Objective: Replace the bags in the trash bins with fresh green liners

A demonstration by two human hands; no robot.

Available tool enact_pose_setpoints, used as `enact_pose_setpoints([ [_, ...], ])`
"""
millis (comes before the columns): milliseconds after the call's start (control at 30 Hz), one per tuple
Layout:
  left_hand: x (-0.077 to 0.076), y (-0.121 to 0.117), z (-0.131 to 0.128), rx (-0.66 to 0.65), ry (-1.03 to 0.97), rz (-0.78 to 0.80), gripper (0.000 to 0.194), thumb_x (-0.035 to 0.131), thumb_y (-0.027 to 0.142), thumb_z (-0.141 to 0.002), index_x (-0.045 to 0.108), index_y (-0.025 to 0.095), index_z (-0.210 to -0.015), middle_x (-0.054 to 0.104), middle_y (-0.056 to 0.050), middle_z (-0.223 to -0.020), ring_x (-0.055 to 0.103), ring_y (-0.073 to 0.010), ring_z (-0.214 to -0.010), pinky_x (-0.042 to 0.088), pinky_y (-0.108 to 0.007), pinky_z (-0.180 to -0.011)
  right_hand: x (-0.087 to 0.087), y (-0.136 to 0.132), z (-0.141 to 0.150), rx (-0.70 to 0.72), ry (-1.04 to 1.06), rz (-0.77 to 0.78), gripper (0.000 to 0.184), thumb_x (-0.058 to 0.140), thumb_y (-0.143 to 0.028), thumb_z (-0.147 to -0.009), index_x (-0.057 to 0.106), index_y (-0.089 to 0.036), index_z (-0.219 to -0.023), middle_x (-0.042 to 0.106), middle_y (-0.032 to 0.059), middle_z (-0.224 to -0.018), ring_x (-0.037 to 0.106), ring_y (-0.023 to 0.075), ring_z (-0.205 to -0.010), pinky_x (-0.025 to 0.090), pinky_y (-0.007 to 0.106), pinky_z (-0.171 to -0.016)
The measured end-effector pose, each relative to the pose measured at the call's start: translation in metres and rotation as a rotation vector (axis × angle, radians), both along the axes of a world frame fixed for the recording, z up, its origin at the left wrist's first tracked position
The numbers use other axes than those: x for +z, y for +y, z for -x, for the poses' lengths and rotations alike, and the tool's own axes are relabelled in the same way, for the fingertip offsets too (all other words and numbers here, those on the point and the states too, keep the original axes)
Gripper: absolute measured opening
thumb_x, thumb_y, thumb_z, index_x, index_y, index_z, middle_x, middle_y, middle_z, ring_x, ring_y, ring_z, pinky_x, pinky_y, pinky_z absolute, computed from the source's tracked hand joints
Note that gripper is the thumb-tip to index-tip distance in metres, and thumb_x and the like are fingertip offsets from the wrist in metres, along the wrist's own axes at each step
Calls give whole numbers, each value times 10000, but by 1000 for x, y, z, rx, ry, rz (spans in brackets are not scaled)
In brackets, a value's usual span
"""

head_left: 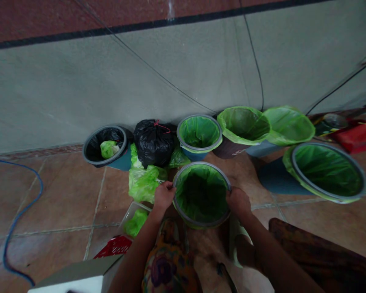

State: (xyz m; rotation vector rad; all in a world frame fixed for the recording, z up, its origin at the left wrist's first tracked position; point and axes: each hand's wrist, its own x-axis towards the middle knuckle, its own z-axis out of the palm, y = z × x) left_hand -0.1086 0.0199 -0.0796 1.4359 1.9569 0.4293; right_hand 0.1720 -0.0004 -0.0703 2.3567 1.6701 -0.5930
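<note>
Grey rim of bin [201, 194] between left hand [163, 196], right hand [238, 202].

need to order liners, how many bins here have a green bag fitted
5: one gripped by the left hand and right hand, bin; small bin behind it; two by the wall; large one right. None seems hidden.

Both your bare forearms are reaching forward and down from the bottom of the view, angling slightly toward each other. Your left hand [164, 196] is curling its fingers inward, knuckles up. Your right hand [238, 202] is mirroring it opposite, fingers bent in a grip, both wrists staying roughly level.
</note>
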Motion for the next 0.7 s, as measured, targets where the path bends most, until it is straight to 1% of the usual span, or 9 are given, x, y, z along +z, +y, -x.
enact_pose_setpoints([
  [167, 1, 3, -2, 22, 84, 37, 108, 641, 201, -738, 706, 191, -824, 741, -31, -848, 659, -149, -780, 463, -249, -727, 1, 6, 0, -21, 30, 18, 349, 420, -213, -893, 698, -25, -990, 700, 238, -986, 679, 309, -950, 486, 345, -790],
  [233, 7, 10, -2, 28, 90, 35, 96, 646, 191, -728, 712, 195, -798, 743, -36, -831, 668, -169, -791, 471, -262, -730, 2, 3, 2, -43, 81, 42, 340, 447, -230, -881, 703, -39, -1000, 707, 227, -981, 682, 306, -947, 490, 340, -782],
  [300, 15, 21, -1, 39, 82, 5, 124, 633, 182, -740, 718, 200, -828, 747, -45, -854, 675, -185, -836, 480, -275, -764, 1, -9, 4, -54, 165, 93, 344, 469, -277, -881, 708, -53, -989, 713, 212, -974, 683, 299, -945, 493, 330, -767],
  [400, 27, 36, 3, 82, 59, -70, 292, 590, 227, -802, 665, 185, -1081, 726, -74, -1035, 666, -180, -949, 486, -283, -846, -4, -36, 9, -77, 275, 152, 430, 447, -388, -910, 687, -45, -1010, 710, 214, -978, 674, 296, -974, 491, 329, -778],
  [467, 28, 38, 8, 148, -5, -137, 410, 568, 284, -834, 574, 157, -1224, 683, -103, -1144, 659, -175, -986, 497, -287, -863, -5, -48, 9, -131, 275, 99, 541, 403, -449, -927, 597, -9, -1175, 691, 236, -1025, 656, 307, -1020, 485, 355, -821],
  [500, 26, 34, 10, 185, -46, -165, 444, 562, 312, -843, 543, 148, -1255, 663, -115, -1180, 656, -179, -1000, 501, -294, -870, -4, -48, 9, -158, 255, 44, 603, 379, -469, -932, 522, 14, -1264, 672, 253, -1068, 641, 317, -1050, 478, 373, -845],
  [567, 16, 20, 14, 246, -118, -178, 471, 551, 354, -852, 515, 141, -1270, 631, -135, -1232, 640, -198, -1048, 499, -318, -898, 0, -35, 7, -174, 205, -98, 679, 332, -478, -941, 374, 41, -1377, 610, 282, -1183, 595, 333, -1123, 456, 403, -902],
  [633, 1, 0, 14, 253, -149, -109, 484, 536, 388, -864, 497, 138, -1277, 603, -155, -1276, 608, -217, -1120, 478, -337, -946, 3, -9, 5, -109, 175, -254, 656, 321, -442, -947, 319, 17, -1415, 519, 273, -1316, 510, 326, -1227, 409, 395, -982],
  [700, -16, -20, 11, 206, -201, -18, 467, 512, 405, -880, 494, 149, -1270, 619, -146, -1258, 595, -216, -1147, 462, -341, -969, 0, 21, 6, 18, 174, -330, 627, 336, -398, -945, 273, -33, -1451, 483, 238, -1364, 461, 324, -1263, 380, 413, -1016],
])
